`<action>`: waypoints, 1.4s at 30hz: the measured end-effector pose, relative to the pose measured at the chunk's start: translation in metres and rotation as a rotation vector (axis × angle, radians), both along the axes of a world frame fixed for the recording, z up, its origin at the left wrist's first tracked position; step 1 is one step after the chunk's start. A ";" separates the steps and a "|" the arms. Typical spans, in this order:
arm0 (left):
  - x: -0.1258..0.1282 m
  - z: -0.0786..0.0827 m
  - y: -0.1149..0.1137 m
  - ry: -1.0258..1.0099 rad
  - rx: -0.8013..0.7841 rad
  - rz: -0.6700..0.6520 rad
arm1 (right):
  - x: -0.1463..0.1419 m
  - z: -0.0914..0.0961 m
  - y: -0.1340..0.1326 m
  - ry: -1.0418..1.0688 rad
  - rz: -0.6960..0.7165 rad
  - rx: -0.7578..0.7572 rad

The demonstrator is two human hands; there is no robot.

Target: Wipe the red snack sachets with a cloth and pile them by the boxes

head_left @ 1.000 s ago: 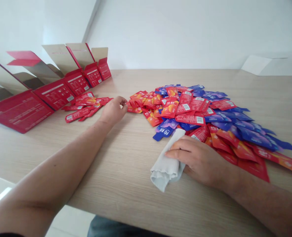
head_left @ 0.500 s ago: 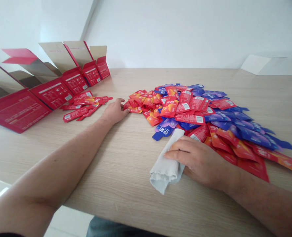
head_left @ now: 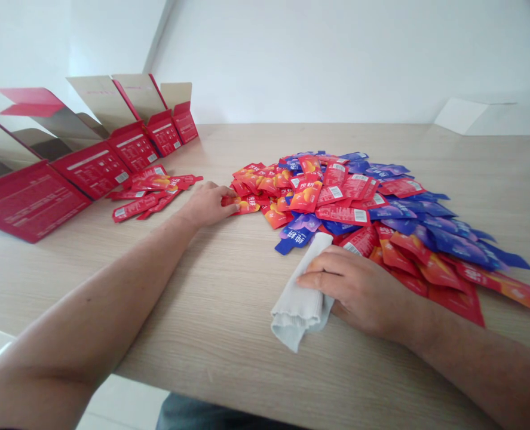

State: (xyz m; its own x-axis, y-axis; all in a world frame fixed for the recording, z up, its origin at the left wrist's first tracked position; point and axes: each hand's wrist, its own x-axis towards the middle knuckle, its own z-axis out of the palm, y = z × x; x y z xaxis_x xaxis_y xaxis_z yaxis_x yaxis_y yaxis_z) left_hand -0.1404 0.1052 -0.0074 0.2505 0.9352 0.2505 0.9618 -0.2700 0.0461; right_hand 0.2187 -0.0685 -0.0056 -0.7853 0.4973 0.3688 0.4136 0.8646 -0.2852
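Observation:
My left hand (head_left: 208,205) is at the left end of a heap of sachets, its fingers closed on the end of a red sachet (head_left: 248,205) with an orange print. My right hand (head_left: 363,289) grips a folded white cloth (head_left: 301,294) with a ribbed texture, just in front of the heap. Red sachets (head_left: 342,213) and blue-purple sachets (head_left: 299,232) overlap in that heap. To the left of my left hand lies a smaller group of red sachets (head_left: 150,197).
Several red cardboard boxes (head_left: 132,146) with raised flaps form a row on the left. A white folded piece (head_left: 475,116) stands at the back right against the wall. The wooden table's (head_left: 229,352) front edge runs below my arms.
My left hand has shifted slightly right and closed on a red sachet at the heap's edge. The right hand and the cloth have stayed in place.

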 end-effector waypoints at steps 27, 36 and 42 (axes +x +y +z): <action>0.083 0.040 -0.089 -0.568 -0.927 -0.447 | 0.008 0.029 -0.027 0.208 -0.199 0.284; 0.125 0.001 -0.098 -0.344 -0.839 -0.456 | 0.000 -0.006 -0.002 -0.106 -0.181 0.150; 0.134 0.002 -0.101 -0.307 -0.806 -0.474 | 0.000 -0.010 -0.004 -0.133 -0.059 0.072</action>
